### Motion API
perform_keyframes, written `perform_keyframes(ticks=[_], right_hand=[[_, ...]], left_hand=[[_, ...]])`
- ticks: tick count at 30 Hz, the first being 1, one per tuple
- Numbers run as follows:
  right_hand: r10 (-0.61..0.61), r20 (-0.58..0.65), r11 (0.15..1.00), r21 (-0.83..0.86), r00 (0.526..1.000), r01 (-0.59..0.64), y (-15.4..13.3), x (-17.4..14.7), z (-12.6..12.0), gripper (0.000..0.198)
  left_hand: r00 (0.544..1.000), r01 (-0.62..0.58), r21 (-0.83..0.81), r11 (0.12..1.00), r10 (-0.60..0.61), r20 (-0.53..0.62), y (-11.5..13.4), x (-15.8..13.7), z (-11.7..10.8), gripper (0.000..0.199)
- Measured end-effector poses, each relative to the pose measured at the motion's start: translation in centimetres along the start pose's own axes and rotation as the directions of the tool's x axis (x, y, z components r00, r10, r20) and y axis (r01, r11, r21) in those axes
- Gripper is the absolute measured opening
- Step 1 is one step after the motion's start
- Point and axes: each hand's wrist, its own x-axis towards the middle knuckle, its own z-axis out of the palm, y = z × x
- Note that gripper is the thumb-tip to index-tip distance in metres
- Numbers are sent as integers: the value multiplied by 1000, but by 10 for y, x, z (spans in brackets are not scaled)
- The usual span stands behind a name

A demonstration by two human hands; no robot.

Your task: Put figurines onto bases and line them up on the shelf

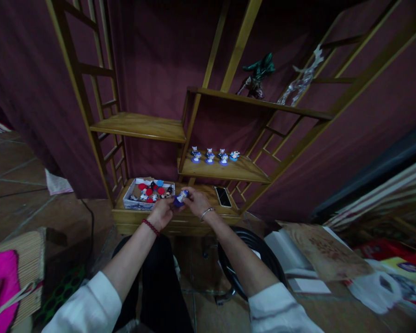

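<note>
Between my two hands is a small blue-and-white figurine (182, 196) on a dark blue base. My left hand (162, 213) is closed at the base, and my right hand (197, 203) pinches the figurine from the other side. Just left of them stands an open box (131, 204) with more small figurines and red and blue discs in it. Beyond my hands, on the lower shelf (222, 172), several similar figurines (210, 158) stand upright in two rows.
A phone (223, 196) lies on the cabinet top to the right. The upper shelf (222, 95) carries a green figure (260, 69) and a clear statue (303, 78). A black round stool (235, 270) is below my right arm. Cardboard (326, 245) and bags lie at the right.
</note>
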Motion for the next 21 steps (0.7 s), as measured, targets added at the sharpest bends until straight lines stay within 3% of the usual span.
perform_keyframes(ticks=[11, 21], right_hand=[[28, 1, 971, 238, 1000, -28, 0, 12, 0, 32], [-2, 21, 977, 212, 1000, -3, -7, 15, -2, 34]], left_hand=[[993, -83, -1, 997, 83, 86, 7, -2, -5, 21], [992, -95, -35, 995, 97, 80, 10, -2, -7, 21]])
